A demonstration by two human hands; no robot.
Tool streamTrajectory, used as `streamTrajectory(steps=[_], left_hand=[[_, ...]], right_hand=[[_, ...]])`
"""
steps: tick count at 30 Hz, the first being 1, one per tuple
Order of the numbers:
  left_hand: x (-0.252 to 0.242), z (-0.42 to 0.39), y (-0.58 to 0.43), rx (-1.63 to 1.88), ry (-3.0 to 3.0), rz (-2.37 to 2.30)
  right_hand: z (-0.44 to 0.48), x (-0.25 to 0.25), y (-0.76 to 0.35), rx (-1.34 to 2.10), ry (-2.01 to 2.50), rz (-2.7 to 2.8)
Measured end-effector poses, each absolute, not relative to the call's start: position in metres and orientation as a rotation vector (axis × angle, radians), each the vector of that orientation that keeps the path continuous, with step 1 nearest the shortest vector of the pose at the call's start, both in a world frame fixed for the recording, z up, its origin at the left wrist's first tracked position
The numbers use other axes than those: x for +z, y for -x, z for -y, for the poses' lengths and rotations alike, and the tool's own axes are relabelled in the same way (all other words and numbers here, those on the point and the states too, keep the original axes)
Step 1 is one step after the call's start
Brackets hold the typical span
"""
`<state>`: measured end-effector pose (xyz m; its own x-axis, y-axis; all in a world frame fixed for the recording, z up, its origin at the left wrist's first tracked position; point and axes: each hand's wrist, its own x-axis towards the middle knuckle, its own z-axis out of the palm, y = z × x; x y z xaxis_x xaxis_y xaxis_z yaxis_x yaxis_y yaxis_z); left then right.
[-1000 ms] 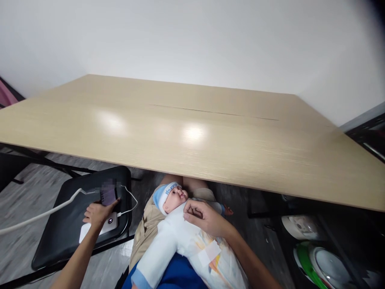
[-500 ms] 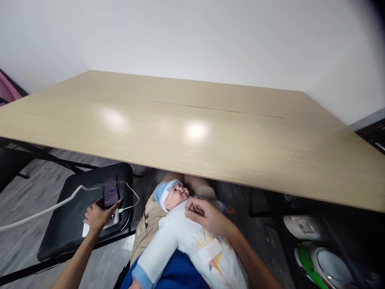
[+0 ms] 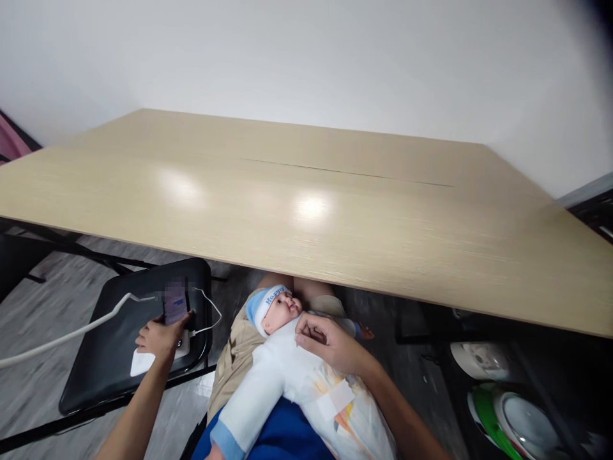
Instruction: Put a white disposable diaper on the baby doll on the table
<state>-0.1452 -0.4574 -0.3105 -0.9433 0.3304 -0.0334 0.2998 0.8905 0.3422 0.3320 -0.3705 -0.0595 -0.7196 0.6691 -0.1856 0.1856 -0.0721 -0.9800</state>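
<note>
My left hand (image 3: pixel 161 334) is closed around the lower end of a phone (image 3: pixel 175 306), whose lit screen is partly blurred out. It hovers over a black chair seat, by a white power bank (image 3: pixel 183 345) and a white flat item (image 3: pixel 142 363). A baby doll (image 3: pixel 282 358) lies across my lap in a white top with blue cuffs, a diaper and a blue-and-white hat (image 3: pixel 263 306) reading "Happy". My right hand (image 3: pixel 328 342) rests on the doll's chest with its fingers loosely curled in; nothing shows inside them.
A light wooden table (image 3: pixel 268 204) spans the view ahead, its front edge over my knees. On the left is the black folding chair (image 3: pixel 103 358), crossed by a thick white cable (image 3: pixel 71 337). White and green rounded items (image 3: pixel 488 415) sit in shadow at lower right.
My left hand and the phone have shifted slightly, uncovering more of the white flat item beneath. The right hand and the doll stay where they were.
</note>
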Motion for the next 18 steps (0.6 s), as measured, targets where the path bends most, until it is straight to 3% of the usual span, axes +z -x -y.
streamTrajectory(steps=[18], left_hand=[[-0.300,0.467,0.129,0.860,-0.819,-2.831]], right_hand=[[0.370,-0.068,-0.335,1.860,0.929,1.862]])
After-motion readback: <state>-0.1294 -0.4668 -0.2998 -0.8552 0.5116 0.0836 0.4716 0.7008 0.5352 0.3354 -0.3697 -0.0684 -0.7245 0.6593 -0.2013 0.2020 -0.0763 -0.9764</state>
